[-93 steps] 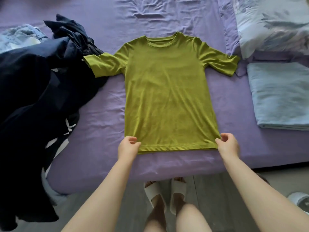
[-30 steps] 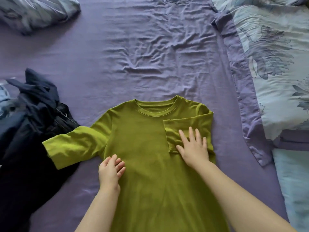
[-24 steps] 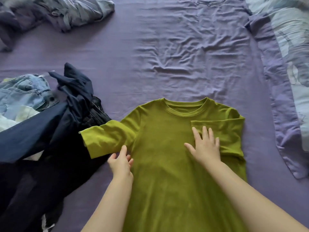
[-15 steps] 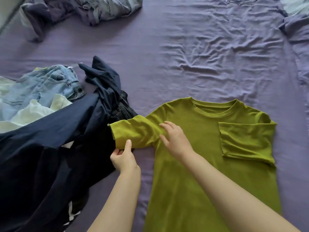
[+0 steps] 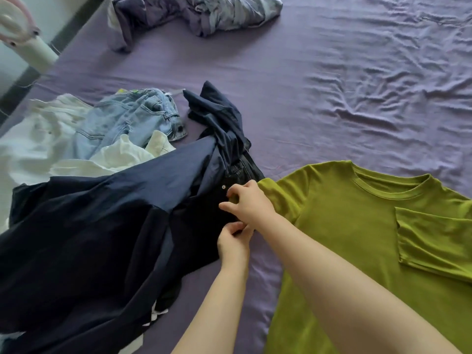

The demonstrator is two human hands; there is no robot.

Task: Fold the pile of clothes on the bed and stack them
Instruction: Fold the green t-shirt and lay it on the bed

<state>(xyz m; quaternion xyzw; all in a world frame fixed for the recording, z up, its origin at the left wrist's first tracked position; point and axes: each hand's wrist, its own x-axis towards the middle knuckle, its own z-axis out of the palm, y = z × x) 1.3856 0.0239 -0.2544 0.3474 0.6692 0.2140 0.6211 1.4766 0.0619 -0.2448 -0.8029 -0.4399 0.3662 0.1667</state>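
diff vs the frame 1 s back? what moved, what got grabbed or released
The right hand left the folded right sleeve and crossed to the left sleeve's end, which both hands now pinch; the left hand came off the shirt body. The sleeve end is hidden behind them. The green T-shirt stays flat, right sleeve still folded in; the dark clothes pile is unmoved.

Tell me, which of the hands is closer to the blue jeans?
Right. The right hand lies just below and right of the blue jeans; the left hand sits lower, further away.
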